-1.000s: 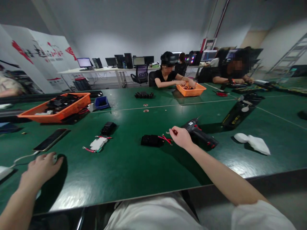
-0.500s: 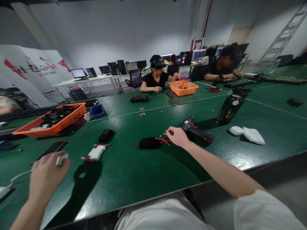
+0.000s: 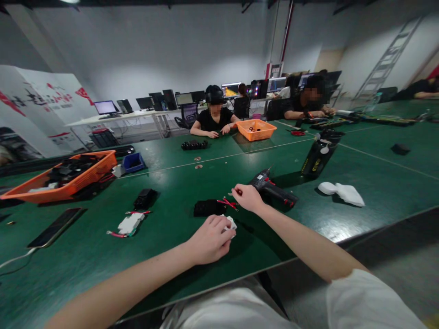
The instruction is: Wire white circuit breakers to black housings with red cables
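Gripping a small white part (image 3: pixel 231 224): left hand (image 3: pixel 210 241) is curled tight around it, the part poking out past the fingertips at 1 o'clock of the palm, low over the green table (image 3: pixel 171 260). Just past it at 1 o'clock, right hand (image 3: pixel 247 198) has thumb and forefinger pinched on a small red bit (image 3: pixel 238 192), too small to identify.

At 12 o'clock of the left hand, close: black block (image 3: pixel 206 208), with red wires (image 3: pixel 226 203) lying between it and the right hand. At 2 o'clock of the right hand, just beside it: cordless driver (image 3: pixel 272 187), flat on the table.

Counts: 1 white part in hand, 1 black block, 1 driver, 1 white module (image 3: pixel 128 225) with red leads at 9 o'clock, 1 black adapter (image 3: pixel 144 199) beyond it, 1 phone (image 3: pixel 55 227) further left, 2 trays (near orange tray (image 3: pixel 68 183) at 10 o'clock, far orange tray (image 3: pixel 255 135) at 12 o'clock), 1 blue bin (image 3: pixel 133 161), 1 white cloth (image 3: pixel 341 193) at 3 o'clock.

Versus 0.5 s ago: left hand was far left by the phone, white part already in it; now it's at centre, just short of the right hand. The right hand hasn't left the red bit.
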A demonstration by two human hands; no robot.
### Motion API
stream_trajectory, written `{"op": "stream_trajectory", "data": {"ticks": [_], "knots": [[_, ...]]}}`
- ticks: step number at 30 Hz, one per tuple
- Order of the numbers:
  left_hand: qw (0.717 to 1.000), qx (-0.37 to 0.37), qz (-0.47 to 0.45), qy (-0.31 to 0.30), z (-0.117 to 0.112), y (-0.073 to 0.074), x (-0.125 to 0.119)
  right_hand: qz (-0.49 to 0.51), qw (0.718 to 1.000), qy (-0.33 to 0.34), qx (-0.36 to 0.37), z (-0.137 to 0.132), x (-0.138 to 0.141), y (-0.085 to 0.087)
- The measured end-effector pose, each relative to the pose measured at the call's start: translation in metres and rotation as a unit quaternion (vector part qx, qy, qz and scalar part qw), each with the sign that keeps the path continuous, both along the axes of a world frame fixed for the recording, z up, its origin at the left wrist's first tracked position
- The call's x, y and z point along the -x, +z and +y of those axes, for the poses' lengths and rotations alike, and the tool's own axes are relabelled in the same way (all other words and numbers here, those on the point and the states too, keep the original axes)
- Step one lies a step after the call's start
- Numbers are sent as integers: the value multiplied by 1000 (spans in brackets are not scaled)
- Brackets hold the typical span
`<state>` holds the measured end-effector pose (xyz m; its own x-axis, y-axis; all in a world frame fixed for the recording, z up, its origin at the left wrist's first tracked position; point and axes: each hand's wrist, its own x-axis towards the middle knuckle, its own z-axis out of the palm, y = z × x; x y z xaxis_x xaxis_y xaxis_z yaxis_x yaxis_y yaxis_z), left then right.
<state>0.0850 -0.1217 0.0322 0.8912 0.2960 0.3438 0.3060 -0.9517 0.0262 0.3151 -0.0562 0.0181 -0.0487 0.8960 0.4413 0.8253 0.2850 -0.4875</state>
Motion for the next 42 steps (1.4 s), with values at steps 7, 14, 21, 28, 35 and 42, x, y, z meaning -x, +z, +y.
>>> {"op": "stream_trajectory", "data": {"ticks": [7,14,21,28,35,42], "knots": [[997,64,-42,28,20,-22,-22,-2,1000,0,-5,3,0,-4],[999,4,-35,9,15,-14,-14,7,1000,3,13,3,-1,-5],[987,-44,-3,154,71,3,75,14,999,28,35,4,-2,-6],[857,-53,80,506,143,-24,201,18,997,48,65,8,-2,-9],[879,-41,81,469,140,-45,243,12,995,71,76,11,-4,-13],[906,-47,74,414,110,-36,290,4,991,114,75,11,-4,-14]]}}
